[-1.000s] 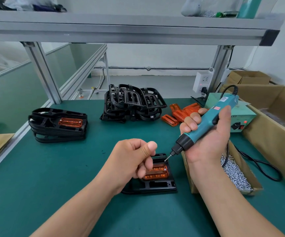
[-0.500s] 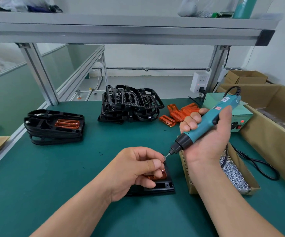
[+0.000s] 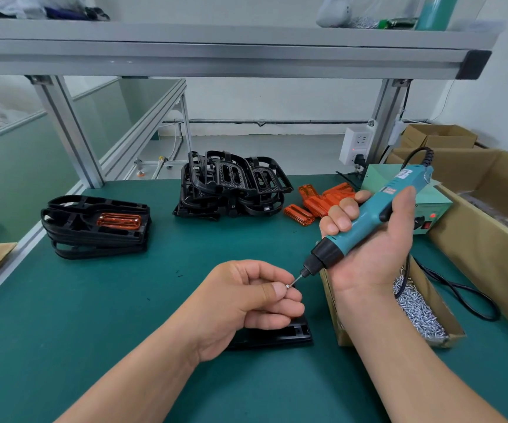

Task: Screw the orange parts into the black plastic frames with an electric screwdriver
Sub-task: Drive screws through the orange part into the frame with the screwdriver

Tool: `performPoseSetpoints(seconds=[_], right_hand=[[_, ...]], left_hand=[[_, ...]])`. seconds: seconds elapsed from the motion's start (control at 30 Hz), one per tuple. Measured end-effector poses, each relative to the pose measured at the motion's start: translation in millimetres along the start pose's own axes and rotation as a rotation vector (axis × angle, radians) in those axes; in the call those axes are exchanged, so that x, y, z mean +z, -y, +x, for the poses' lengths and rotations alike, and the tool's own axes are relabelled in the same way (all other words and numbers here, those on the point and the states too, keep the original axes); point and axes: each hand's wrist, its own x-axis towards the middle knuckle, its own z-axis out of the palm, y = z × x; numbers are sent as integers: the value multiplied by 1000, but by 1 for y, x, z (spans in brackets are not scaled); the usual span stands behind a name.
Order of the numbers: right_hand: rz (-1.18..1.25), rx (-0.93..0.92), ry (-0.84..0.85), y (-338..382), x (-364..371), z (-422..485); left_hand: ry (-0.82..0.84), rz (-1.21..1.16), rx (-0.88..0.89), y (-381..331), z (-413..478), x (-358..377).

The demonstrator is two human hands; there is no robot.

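My right hand [image 3: 371, 248] grips a teal electric screwdriver [image 3: 365, 222], its bit slanting down to the left. My left hand [image 3: 243, 300] pinches a small silver screw [image 3: 288, 286] between thumb and forefinger, right at the bit's tip. Beneath my left hand lies a black plastic frame [image 3: 280, 335] on the green mat; its orange part is hidden by my fingers. Loose orange parts [image 3: 316, 204] lie at the back of the mat. A tangled heap of black frames [image 3: 231, 187] sits behind them to the left.
A stack of frames with an orange part fitted [image 3: 97, 227] stands at the left. A cardboard box of screws [image 3: 423, 312] sits just right of my hands, with the tool's black cable [image 3: 466, 297] beside it. A green power supply [image 3: 429, 206] and large cartons [image 3: 496, 215] line the right.
My left hand moved down and right over the frame, bringing the screw up to the bit and covering the orange part. The screwdriver tip dropped slightly to meet it.
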Motion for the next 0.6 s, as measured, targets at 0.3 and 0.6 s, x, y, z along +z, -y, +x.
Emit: performPoseSetpoints(seconds=[0.3, 0.6], right_hand=[[-11, -3, 10, 0, 1, -1], [-16, -3, 8, 0, 3, -3]], left_hand=[[4, 16, 2, 0, 0, -2], [2, -10, 3, 3, 1, -1]])
